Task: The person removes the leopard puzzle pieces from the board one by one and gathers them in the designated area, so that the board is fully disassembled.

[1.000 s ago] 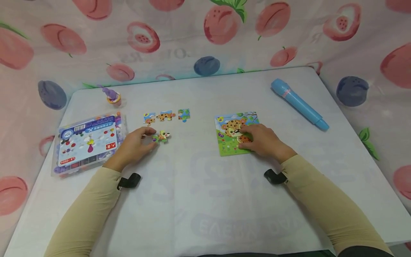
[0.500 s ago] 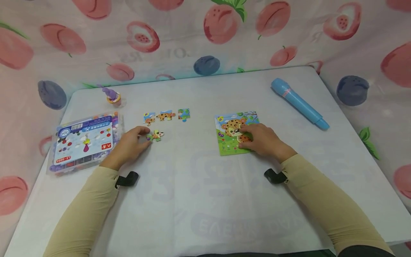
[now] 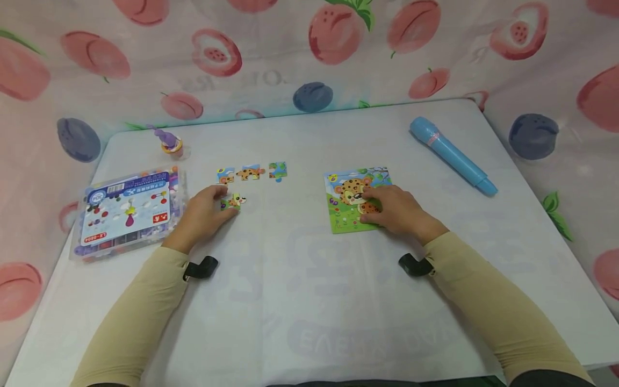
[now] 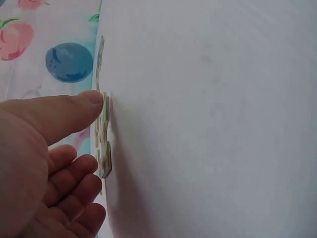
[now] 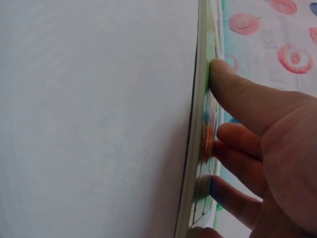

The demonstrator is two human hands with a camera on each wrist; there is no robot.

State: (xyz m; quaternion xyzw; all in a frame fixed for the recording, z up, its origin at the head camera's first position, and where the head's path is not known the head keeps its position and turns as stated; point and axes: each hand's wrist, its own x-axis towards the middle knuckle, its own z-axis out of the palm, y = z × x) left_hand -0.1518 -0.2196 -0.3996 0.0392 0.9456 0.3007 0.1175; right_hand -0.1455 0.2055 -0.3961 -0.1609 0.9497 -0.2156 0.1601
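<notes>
In the head view, my left hand holds a small puzzle piece with a leopard print between thumb and index finger, low on the table. In the left wrist view the thumb tip touches a puzzle piece's edge and the other fingers bend loosely beside it. Three more puzzle pieces lie in a row just behind, the middle one spotted orange. To the right, my right hand rests its fingertips on a square leopard puzzle board, covering part of its right side. In the right wrist view the thumb touches the board's face.
A clear plastic case with a blue-and-white label lies left of my left hand. Behind it stands a small purple figure in a cup. A light-blue tube-shaped object lies at the back right of the white table.
My left hand shifts left with the puzzle piece, then slightly back right, its thumb now along the piece's near edge. The plastic case has slid left. The right hand stays on the board.
</notes>
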